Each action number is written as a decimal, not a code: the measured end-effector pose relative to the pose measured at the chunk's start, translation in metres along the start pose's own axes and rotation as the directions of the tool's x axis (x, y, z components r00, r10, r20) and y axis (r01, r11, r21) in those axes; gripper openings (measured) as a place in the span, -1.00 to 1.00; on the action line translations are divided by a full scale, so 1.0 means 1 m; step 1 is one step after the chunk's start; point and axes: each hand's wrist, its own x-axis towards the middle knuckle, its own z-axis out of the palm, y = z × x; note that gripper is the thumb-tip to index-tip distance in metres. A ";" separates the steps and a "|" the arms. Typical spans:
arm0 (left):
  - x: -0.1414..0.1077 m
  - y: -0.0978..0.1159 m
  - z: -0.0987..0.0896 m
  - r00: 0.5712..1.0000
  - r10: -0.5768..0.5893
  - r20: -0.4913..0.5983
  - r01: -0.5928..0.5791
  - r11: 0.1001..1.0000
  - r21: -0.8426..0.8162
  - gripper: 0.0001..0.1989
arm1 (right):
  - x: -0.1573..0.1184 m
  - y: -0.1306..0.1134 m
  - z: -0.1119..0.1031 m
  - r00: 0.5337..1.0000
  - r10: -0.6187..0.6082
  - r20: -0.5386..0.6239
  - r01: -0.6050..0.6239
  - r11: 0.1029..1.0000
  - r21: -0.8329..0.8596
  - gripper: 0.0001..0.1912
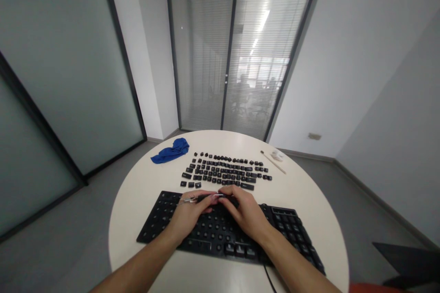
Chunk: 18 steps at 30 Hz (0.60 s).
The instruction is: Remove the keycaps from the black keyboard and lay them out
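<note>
A black keyboard lies on the round table, most of its main section bare of keycaps; keycaps still sit on its right-hand block. Above its far edge my left hand is closed on a thin tool with a dark handle and wire loops pointing left. My right hand meets it at the fingertips, its fingers closed around a long black piece, perhaps a keycap, that is mostly hidden. Just beyond both hands, loose black keycaps lie in rows on the tabletop.
The round cream table carries a crumpled blue cloth at the far left. At the far right lie a thin brush and a small white item. A cable runs off the near edge.
</note>
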 end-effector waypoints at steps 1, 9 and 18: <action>0.000 0.001 0.000 1.000 -0.014 0.004 0.014 1.000 -0.008 -0.68 | 0.000 0.000 0.000 1.000 0.000 -0.011 0.000 1.000 0.027 -0.87; -0.003 0.002 0.003 0.999 -0.027 0.043 0.028 0.999 -0.020 -0.61 | 0.005 0.002 0.003 0.993 0.096 -0.064 -0.080 0.972 0.221 -0.80; -0.002 0.000 0.006 0.998 0.019 0.054 -0.020 1.000 0.011 -0.66 | 0.007 -0.003 -0.002 0.998 0.058 -0.038 -0.049 0.977 0.208 -0.84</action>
